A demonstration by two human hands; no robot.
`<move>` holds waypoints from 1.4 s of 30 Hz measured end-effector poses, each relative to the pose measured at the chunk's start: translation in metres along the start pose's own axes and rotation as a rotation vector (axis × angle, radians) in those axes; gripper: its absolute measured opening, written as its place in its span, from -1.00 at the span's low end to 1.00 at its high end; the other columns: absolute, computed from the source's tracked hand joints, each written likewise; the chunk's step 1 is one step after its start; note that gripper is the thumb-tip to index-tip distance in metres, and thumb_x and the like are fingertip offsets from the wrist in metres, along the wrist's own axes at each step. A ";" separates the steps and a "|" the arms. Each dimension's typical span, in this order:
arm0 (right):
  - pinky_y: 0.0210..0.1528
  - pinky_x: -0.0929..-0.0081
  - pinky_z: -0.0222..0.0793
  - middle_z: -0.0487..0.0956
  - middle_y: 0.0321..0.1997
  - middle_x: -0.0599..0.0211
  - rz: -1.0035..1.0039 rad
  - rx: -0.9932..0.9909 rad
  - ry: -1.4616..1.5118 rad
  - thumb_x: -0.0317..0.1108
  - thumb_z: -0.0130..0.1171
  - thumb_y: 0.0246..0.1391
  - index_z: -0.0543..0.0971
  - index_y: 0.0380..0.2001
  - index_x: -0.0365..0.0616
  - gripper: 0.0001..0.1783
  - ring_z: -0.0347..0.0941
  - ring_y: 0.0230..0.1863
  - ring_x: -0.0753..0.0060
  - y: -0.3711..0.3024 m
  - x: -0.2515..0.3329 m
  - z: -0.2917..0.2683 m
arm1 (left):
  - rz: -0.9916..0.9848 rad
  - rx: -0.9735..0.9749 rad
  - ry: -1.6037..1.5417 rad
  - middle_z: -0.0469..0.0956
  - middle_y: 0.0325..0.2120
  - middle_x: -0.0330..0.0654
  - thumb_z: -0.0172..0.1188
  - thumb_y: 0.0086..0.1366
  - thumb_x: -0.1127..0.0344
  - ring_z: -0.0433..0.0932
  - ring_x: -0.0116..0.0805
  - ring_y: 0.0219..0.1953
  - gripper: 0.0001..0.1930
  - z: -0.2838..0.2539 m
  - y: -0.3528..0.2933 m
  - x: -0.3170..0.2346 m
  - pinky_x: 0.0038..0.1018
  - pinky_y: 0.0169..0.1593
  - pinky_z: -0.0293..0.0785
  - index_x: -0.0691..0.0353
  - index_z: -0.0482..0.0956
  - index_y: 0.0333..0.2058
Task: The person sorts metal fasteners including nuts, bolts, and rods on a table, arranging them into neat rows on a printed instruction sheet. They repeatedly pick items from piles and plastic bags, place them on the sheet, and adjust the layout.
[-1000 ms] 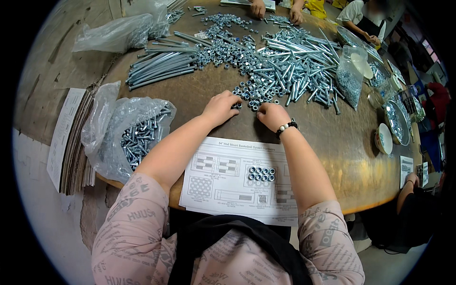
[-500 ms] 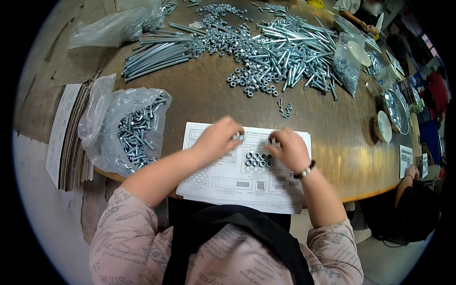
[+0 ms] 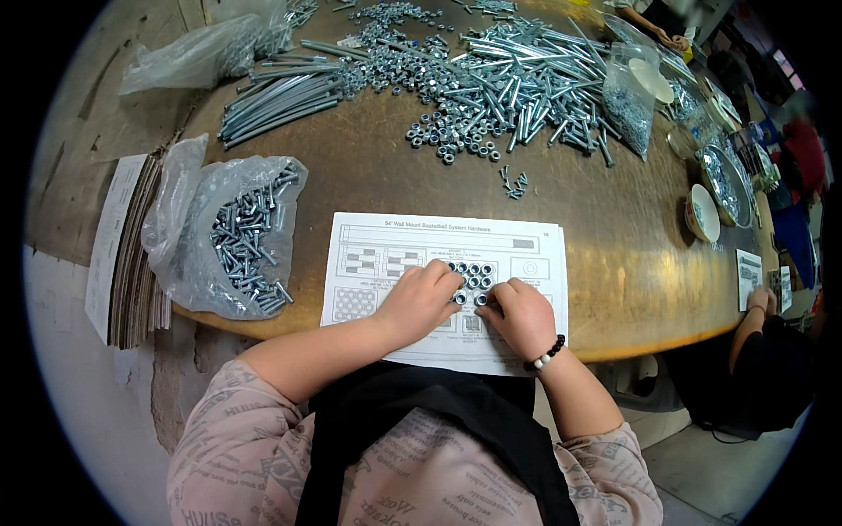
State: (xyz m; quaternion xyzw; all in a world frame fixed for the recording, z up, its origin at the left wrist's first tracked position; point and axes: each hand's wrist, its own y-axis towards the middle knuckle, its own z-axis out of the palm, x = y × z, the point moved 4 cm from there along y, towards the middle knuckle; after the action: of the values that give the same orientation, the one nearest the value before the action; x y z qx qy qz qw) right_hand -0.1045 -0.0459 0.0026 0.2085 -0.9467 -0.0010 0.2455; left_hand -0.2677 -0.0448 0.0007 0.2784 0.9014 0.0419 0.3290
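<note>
A printed sheet [image 3: 355, 254] with hardware drawings lies on top of other paper at the table's near edge. Silvery hex nuts [image 3: 474, 270] stand in close rows on a drawing at its middle. At the left of this group, my left hand [image 3: 427, 302] is closed, its fingertips on a nut [image 3: 460, 299] at the lower edge of the rows. Opposite it, my right hand [image 3: 522, 314], with a beaded bracelet, pinches another nut [image 3: 481, 300]. Both nuts touch or nearly touch the paper; my fingers partly cover the group.
Left of the sheet, an opened plastic bag [image 3: 197, 263] spills bolts [image 3: 246, 250]. Farther back lie long rods [image 3: 281, 105], loose nuts [image 3: 452, 136] and a heap of bolts [image 3: 535, 79]. Small screws [image 3: 514, 183] lie beyond the sheet. Bowls [image 3: 702, 213] stand right; another person's hand [image 3: 761, 298] shows there.
Both hands have come nearer to me, from the sheet's far part down to the lower edge of the nut group. The view has shifted slightly.
</note>
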 end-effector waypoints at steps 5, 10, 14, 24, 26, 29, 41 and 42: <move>-0.44 0.31 0.34 0.41 -0.56 0.27 -0.027 -0.022 -0.011 -0.27 0.28 -0.25 0.43 -0.57 -0.11 -0.76 0.39 -0.47 0.19 0.010 0.001 0.005 | -0.034 -0.003 -0.014 0.36 -0.35 -0.11 0.30 -0.09 0.34 0.41 -0.10 -0.31 -0.67 0.003 0.007 0.002 -0.30 -0.22 0.36 0.23 0.40 -0.33; -0.42 0.32 0.33 0.44 -0.53 0.25 -0.005 -0.017 0.096 -0.26 0.28 -0.23 0.47 -0.53 -0.11 -0.77 0.40 -0.46 0.18 0.009 -0.006 -0.003 | -0.090 -0.018 -0.024 0.36 -0.37 -0.10 0.29 -0.07 0.33 0.41 -0.12 -0.33 -0.68 -0.002 0.010 0.005 -0.31 -0.26 0.37 0.25 0.40 -0.34; -0.42 0.34 0.32 0.45 -0.52 0.25 0.066 -0.048 0.162 -0.29 0.25 -0.17 0.49 -0.48 -0.12 -0.80 0.40 -0.47 0.21 0.026 -0.030 -0.027 | -0.195 -0.073 -0.024 0.36 -0.41 -0.10 0.27 -0.03 0.33 0.41 -0.18 -0.42 -0.71 -0.027 0.023 0.026 -0.36 -0.33 0.36 0.26 0.40 -0.34; -0.18 0.28 0.35 0.51 -0.32 0.10 0.255 -0.316 0.017 -0.23 0.17 -0.11 0.50 -0.25 -0.20 -0.65 0.43 -0.23 0.10 0.164 -0.129 -0.045 | -0.222 -0.147 -0.098 0.36 -0.49 -0.14 0.18 0.05 0.41 0.38 -0.31 -0.55 -0.85 -0.026 0.031 0.063 -0.46 -0.44 0.32 0.28 0.42 -0.41; -0.12 0.26 0.36 0.50 -0.25 0.04 0.335 -0.353 -0.057 -0.20 0.18 -0.13 0.43 -0.14 -0.21 -0.53 0.43 -0.16 0.06 0.194 -0.145 -0.040 | -0.225 -0.147 -0.109 0.36 -0.49 -0.14 0.18 0.05 0.41 0.38 -0.32 -0.56 -0.85 -0.026 0.031 0.062 -0.47 -0.45 0.32 0.28 0.42 -0.40; -0.06 0.20 0.36 0.42 -0.10 -0.11 0.491 -0.262 -0.110 -0.10 0.24 -0.18 0.20 0.11 -0.14 -0.21 0.39 -0.06 -0.06 0.228 -0.144 -0.033 | -0.230 -0.156 -0.109 0.38 -0.48 -0.15 0.18 0.06 0.40 0.40 -0.31 -0.56 -0.86 -0.026 0.030 0.064 -0.45 -0.45 0.34 0.26 0.43 -0.39; -0.15 0.18 0.41 0.42 -0.13 -0.14 0.596 -0.200 -0.193 -0.26 0.06 -0.05 0.18 0.05 -0.22 -0.41 0.44 -0.14 -0.08 0.252 -0.161 -0.027 | -0.272 -0.124 -0.123 0.42 -0.45 -0.16 0.15 0.09 0.34 0.46 -0.23 -0.50 -0.87 -0.026 0.029 0.065 -0.38 -0.42 0.38 0.21 0.46 -0.38; -0.15 0.18 0.41 0.43 -0.14 -0.13 0.589 -0.234 -0.194 -0.26 0.06 -0.06 0.18 0.04 -0.23 -0.41 0.44 -0.14 -0.08 0.251 -0.160 -0.027 | -0.270 -0.122 -0.120 0.42 -0.45 -0.16 0.15 0.09 0.34 0.46 -0.22 -0.50 -0.87 -0.027 0.030 0.065 -0.38 -0.41 0.38 0.21 0.46 -0.38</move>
State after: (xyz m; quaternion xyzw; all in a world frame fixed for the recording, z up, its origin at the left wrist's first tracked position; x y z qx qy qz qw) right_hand -0.0641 0.2489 -0.0219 -0.1047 -0.9788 -0.0585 0.1662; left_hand -0.3113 0.0177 -0.0079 0.1361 0.9052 0.0353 0.4011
